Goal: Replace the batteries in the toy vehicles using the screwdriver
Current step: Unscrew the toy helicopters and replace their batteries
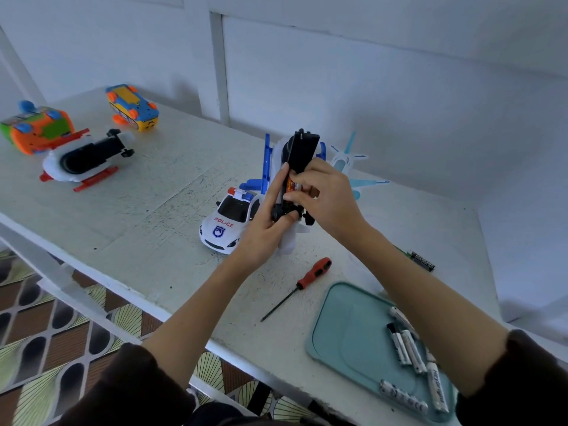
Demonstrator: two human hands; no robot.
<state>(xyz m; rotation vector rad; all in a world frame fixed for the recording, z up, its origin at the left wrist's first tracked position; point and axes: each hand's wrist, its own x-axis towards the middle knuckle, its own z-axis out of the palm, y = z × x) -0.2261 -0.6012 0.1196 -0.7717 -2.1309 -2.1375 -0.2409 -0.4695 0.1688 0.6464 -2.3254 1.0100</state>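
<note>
The left hand [270, 222] grips the upturned blue-and-white toy [302, 155] above the counter [172, 186]; the right hand [322, 195] pinches a battery [292, 186] at its open belly. The battery could seat the wrong way round or spring out if pressed crooked, and the toy, held tilted over the police car [229, 221], might slip onto it. The screwdriver [310, 276] lies just beside the teal tray [347, 327] of batteries, near the edge, where a sleeve could roll it off. The counter is scuffed white; plain white walls stand behind, patterned floor below.

Cool, dim, even daylight; soft shadows, wide-angle bending and blur at edges
</note>
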